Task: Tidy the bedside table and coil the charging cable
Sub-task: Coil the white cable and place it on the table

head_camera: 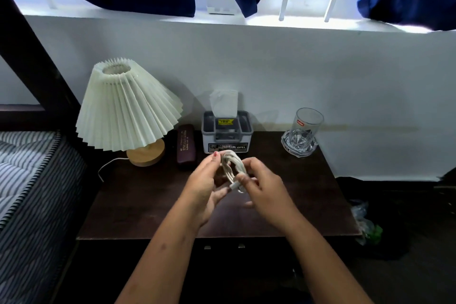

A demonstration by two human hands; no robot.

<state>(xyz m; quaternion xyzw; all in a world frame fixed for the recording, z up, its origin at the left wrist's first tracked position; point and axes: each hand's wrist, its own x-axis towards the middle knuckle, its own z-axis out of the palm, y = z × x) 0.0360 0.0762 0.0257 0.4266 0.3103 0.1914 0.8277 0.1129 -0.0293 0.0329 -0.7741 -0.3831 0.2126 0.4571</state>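
Note:
A white charging cable is looped into a small coil, held up above the middle of the dark bedside table. My left hand grips the coil from the left, fingers wrapped around the loops. My right hand pinches the coil's lower right side, where a white plug end sticks out. Both hands hover over the tabletop, just in front of the tissue box.
A pleated cream lamp on a wooden base stands at the back left, its cord trailing off the table's left edge. A dark glasses case lies beside it. A glass sits in a crystal coaster at back right. A striped mattress lies to the left.

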